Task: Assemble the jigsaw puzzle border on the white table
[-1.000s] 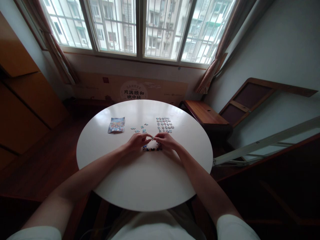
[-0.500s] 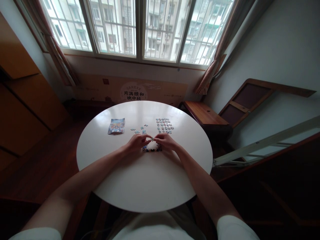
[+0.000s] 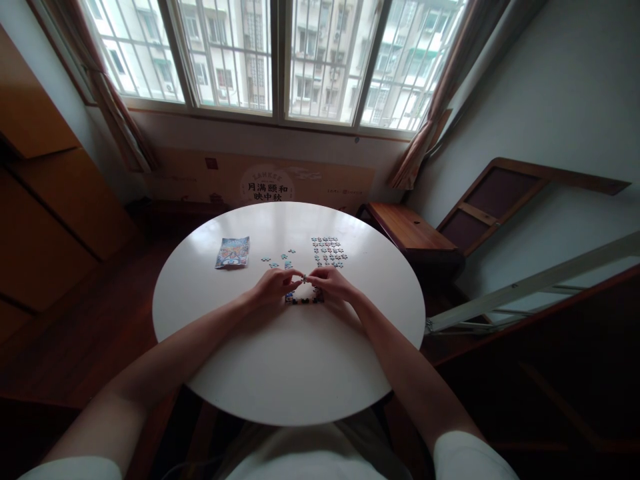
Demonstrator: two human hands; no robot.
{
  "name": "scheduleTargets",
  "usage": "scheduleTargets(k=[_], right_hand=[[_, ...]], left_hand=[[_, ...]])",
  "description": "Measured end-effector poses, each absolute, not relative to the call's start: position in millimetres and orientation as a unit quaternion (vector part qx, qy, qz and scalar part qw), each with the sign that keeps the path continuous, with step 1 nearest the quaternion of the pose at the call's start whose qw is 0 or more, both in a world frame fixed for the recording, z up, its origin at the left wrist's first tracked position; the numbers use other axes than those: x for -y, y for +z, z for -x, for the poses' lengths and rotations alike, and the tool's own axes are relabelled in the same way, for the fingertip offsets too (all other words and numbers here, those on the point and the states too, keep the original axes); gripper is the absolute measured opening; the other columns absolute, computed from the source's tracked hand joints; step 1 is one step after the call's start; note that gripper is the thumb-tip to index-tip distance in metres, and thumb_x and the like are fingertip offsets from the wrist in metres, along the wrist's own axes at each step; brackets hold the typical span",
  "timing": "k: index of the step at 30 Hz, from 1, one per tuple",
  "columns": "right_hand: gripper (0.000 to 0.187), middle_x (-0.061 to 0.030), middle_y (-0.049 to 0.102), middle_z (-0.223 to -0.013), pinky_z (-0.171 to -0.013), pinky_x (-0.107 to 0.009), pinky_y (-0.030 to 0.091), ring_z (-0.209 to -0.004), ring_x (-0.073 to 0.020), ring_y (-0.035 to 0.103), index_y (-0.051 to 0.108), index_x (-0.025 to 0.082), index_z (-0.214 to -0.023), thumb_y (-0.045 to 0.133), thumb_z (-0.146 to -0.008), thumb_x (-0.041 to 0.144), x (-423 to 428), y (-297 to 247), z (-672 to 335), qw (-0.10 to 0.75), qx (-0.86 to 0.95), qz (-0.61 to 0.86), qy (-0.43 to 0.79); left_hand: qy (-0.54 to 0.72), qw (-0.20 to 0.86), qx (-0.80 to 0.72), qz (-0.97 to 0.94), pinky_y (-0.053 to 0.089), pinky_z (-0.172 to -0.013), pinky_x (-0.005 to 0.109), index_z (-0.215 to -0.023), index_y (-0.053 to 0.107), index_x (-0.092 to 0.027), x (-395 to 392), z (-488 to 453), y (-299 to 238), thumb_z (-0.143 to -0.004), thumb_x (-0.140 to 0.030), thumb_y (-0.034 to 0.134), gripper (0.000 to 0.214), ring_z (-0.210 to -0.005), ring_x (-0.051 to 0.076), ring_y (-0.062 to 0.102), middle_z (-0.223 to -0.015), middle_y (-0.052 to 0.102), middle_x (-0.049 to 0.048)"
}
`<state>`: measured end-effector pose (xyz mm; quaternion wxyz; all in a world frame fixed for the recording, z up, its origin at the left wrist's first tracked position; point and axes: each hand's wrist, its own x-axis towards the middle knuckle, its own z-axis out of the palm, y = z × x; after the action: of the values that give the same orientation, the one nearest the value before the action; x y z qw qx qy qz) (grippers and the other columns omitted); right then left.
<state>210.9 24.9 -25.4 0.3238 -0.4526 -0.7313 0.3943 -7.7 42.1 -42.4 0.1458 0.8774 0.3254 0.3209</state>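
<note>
Between the fingertips of both hands is one small jigsaw puzzle piece (image 3: 304,279), held just above the table. My left hand (image 3: 274,285) pinches it from the left, and my right hand (image 3: 332,283) pinches it from the right. Below them lies a partly joined puzzle border (image 3: 305,301), dark along its near edge, with its sides partly hidden by my hands. Loose puzzle pieces (image 3: 275,265) are scattered beyond my left hand. Past my right hand, several more pieces (image 3: 327,245) lie in neat rows.
A round white table (image 3: 290,373) carries everything. On its left part rests a colourful picture sheet or packet (image 3: 233,253). A wooden bench (image 3: 410,227) stands beyond the table at the right, and a barred window (image 3: 230,60) is behind.
The pinched piece appears slightly turned between my fingertips. Both hands stay in nearly the same place, and the pieces on the table have not moved.
</note>
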Motion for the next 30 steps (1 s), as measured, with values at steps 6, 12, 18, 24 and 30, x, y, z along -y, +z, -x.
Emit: scheduleTargets(k=[6,12,18,24,30], right_hand=[[0.04,-0.0048,0.065,-0.068,-0.058,-0.025,0.041,-0.064,-0.0139,0.055,0.071,0.012,-0.08,0.064,-0.075,0.051,-26.0,-26.8,-211.4,0.325,0.734,0.447,0.395],[0.04,-0.005,0.064,-0.068,-0.058,-0.025,0.041,-0.062,-0.0135,0.054,0.071,0.011,-0.079,0.064,-0.075,0.05,-25.5,-26.1,-211.4,0.327,0.732,0.446,0.397],[0.039,-0.0044,0.064,-0.067,-0.057,-0.024,0.04,-0.062,-0.0132,0.054,0.071,0.011,-0.079,0.065,-0.074,0.05,-25.3,-25.5,-210.4,0.327,0.728,0.45,0.4],[0.038,-0.0042,0.064,-0.067,-0.057,-0.024,0.04,-0.061,-0.0131,0.054,0.071,0.011,-0.079,0.065,-0.075,0.049,-25.4,-25.5,-210.9,0.325,0.733,0.449,0.393],[0.038,-0.0045,0.065,-0.067,-0.057,-0.024,0.04,-0.061,-0.0133,0.054,0.071,0.011,-0.079,0.065,-0.075,0.049,-25.0,-24.9,-210.3,0.327,0.732,0.449,0.394]], left_hand=[[0.319,0.142,-0.325,-0.879,0.028,-0.05,0.018,-0.102,0.072,-0.019,-42.0,7.7,-42.2,-0.087,-0.034,0.055,0.027,-0.046,0.006,0.036,-0.049,0.045,-0.0079],[0.322,0.145,-0.325,-0.877,0.028,-0.05,0.018,-0.103,0.071,-0.02,-42.9,8.1,-44.2,-0.087,-0.035,0.056,0.027,-0.045,0.006,0.034,-0.049,0.044,-0.0082],[0.324,0.146,-0.324,-0.877,0.027,-0.049,0.017,-0.101,0.072,-0.019,-42.8,8.0,-43.4,-0.087,-0.036,0.056,0.027,-0.045,0.006,0.034,-0.048,0.044,-0.0082],[0.318,0.148,-0.325,-0.878,0.027,-0.05,0.018,-0.102,0.072,-0.019,-43.2,8.2,-44.2,-0.086,-0.035,0.057,0.027,-0.045,0.006,0.034,-0.049,0.045,-0.0081],[0.317,0.147,-0.326,-0.878,0.027,-0.05,0.017,-0.102,0.072,-0.02,-42.3,8.2,-43.4,-0.086,-0.034,0.057,0.026,-0.045,0.006,0.033,-0.049,0.044,-0.0083]])
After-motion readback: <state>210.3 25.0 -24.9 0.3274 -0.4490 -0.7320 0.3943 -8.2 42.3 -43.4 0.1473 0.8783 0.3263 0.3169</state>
